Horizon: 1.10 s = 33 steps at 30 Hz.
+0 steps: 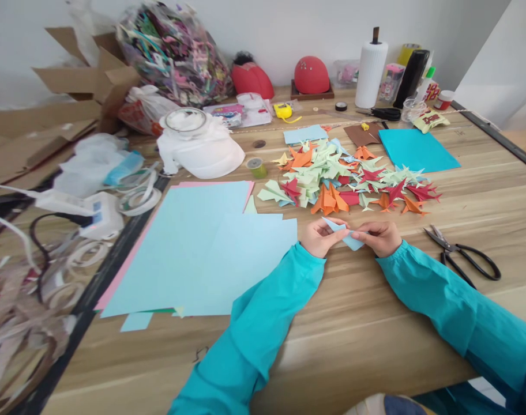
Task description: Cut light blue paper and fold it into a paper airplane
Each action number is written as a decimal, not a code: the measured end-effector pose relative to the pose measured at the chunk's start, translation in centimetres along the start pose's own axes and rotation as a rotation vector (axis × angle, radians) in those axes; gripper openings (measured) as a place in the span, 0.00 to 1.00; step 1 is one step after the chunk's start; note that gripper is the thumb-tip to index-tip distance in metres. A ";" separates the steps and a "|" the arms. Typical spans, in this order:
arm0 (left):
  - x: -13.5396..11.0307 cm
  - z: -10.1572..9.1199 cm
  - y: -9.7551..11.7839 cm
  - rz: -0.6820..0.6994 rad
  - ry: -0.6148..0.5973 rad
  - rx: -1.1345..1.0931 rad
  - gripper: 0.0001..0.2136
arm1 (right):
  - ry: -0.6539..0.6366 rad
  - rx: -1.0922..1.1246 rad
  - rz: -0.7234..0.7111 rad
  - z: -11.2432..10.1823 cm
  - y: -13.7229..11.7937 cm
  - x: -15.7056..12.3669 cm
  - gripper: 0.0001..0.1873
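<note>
A small piece of light blue folded paper (353, 242) is held between both hands, just above the wooden table. My left hand (319, 237) pinches its left part between thumb and fingers. On the other side, my right hand (380, 237) grips the right part, thumb on top. One pointed flap sticks up at the left. Right behind the hands lies a heap of folded paper figures (327, 167) in pale green, orange, red and blue. Large light blue paper sheets (194, 248) lie stacked to the left, over pink ones.
Black-handled scissors (455, 251) lie open at the right. Bright blue paper (419, 150) sits at the back right, near a white bottle (371, 75). A yellow tape measure (283, 111) is farther back. White cables and a power adapter (102, 214) crowd the left edge.
</note>
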State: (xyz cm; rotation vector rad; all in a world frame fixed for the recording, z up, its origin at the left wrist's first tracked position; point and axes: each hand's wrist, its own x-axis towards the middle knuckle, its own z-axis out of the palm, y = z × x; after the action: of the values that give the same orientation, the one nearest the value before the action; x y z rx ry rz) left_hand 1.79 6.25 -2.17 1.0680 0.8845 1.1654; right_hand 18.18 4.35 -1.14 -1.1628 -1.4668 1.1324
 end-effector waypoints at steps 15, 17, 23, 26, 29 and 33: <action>-0.1 0.4 -0.1 0.112 0.130 0.137 0.14 | 0.017 -0.051 -0.022 0.0 0.7 -0.1 0.12; -0.1 0.4 0.0 0.124 0.133 0.140 0.13 | 0.013 -0.054 -0.023 0.0 0.6 -0.1 0.12; -0.5 0.6 0.3 0.124 0.122 0.182 0.12 | -0.004 -0.052 -0.039 0.0 0.2 -0.4 0.12; -0.5 0.6 0.4 0.120 0.123 0.192 0.12 | -0.008 -0.044 -0.034 0.0 0.2 -0.4 0.13; -0.4 0.5 0.5 0.129 0.136 0.192 0.12 | -0.008 -0.041 -0.007 0.0 0.3 -0.3 0.14; -0.6 0.6 0.8 0.130 0.139 0.203 0.12 | -0.013 -0.058 -0.002 0.0 0.3 -0.3 0.13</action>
State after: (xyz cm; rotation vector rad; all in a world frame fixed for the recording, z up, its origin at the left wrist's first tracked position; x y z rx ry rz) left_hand 1.98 5.63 -1.23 1.2355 1.0720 1.2902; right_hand 18.25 4.09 -1.43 -1.1952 -1.5192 1.1037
